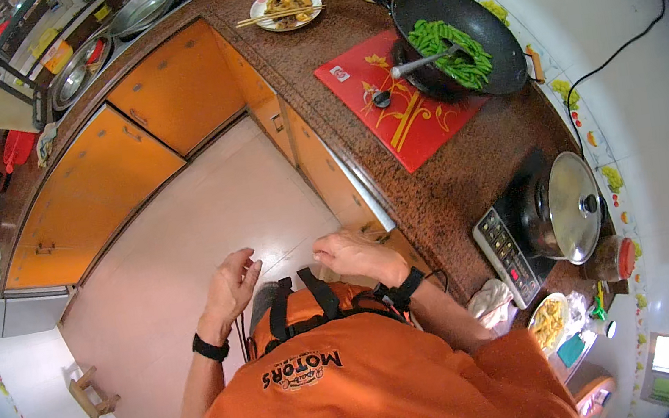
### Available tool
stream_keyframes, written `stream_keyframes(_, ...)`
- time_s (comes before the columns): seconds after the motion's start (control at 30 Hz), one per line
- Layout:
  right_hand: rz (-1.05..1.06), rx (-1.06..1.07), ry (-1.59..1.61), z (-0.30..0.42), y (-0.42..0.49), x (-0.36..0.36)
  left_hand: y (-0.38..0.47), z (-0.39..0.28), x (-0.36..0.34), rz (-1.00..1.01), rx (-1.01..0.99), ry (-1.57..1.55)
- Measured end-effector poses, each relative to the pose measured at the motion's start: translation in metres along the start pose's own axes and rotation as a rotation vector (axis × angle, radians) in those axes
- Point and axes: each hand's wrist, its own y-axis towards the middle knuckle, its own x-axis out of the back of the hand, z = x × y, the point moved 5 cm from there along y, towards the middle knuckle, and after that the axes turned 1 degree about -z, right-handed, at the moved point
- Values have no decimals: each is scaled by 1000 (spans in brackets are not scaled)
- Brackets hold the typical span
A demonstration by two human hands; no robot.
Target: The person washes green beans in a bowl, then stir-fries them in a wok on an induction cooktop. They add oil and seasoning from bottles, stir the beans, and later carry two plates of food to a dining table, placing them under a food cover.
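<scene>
My left hand (232, 291) is raised in front of my waist, thumb and fingers apart, holding nothing. Level with it, my right hand (362, 259) has its fingers curled inward beside the front edge of the granite counter (308, 78); any small thing inside those fingers is hidden. Both hands are apart from the cookware. Farther up the counter, a black wok (494, 20) sits on a red gas stove (371, 85). Inside the wok lie cut green vegetables (461, 66), with a metal-handled spatula (426, 61) resting among them.
A lidded pot (571, 208) stands on an induction cooker (511, 258) at right. Chopsticks (256, 20) lie across a plate of food (283, 25). Another food plate (549, 320) stands near my right elbow. Orange cabinets (97, 188) line the floor; a wooden stool (92, 394) is at lower left.
</scene>
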Motion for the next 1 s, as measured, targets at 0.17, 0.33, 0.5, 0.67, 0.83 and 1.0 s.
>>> stream_keyframes(0.17,-149,-107,146,-21,-5,35,101,8,10,56,-34,32)
stream_keyframes(0.33,-284,-248,139,-35,-16,74,258,9,53,-123,-272,256)
stream_keyframes(0.5,-470,-396,154,-32,15,95,407,3,88,-222,-313,378)
stream_keyframes(0.67,-510,-490,134,-17,67,107,525,1,102,-164,-414,538)
stream_keyframes(0.83,-566,-568,121,-1,96,112,584,13,80,209,-350,774)
stream_keyframes(1.0,-535,-681,152,10,107,114,588,17,79,234,-487,729)
